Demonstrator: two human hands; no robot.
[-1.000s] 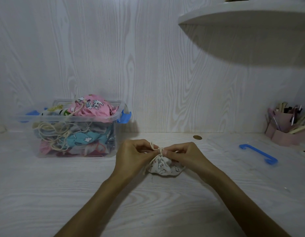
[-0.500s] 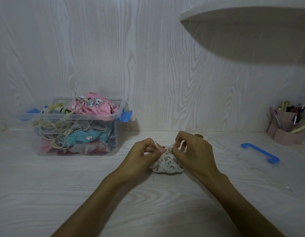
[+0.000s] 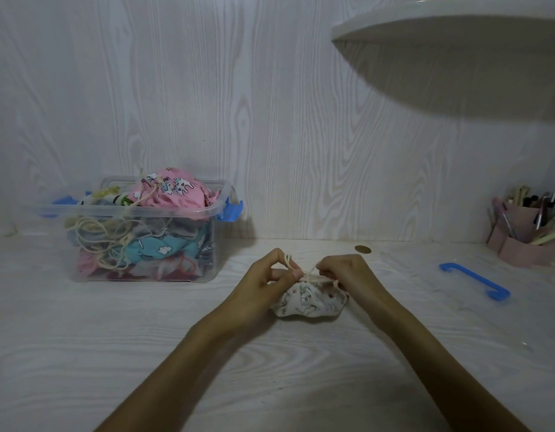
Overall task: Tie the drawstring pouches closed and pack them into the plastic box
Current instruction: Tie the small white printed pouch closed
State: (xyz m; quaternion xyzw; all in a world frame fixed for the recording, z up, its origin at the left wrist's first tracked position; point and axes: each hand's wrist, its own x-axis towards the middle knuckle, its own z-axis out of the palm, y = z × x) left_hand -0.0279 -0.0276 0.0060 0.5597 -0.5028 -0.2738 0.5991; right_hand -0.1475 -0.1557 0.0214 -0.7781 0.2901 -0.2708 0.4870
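While both hands pinch its cord [image 3: 310, 273], the pouch [image 3: 310, 302] (white) lies just beneath

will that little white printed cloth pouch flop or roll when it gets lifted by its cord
The white printed cloth pouch looks slumped and creased on the desk, so it will probably sag. Its flattened shape makes rolling unlikely. It may dangle from the cream cord.
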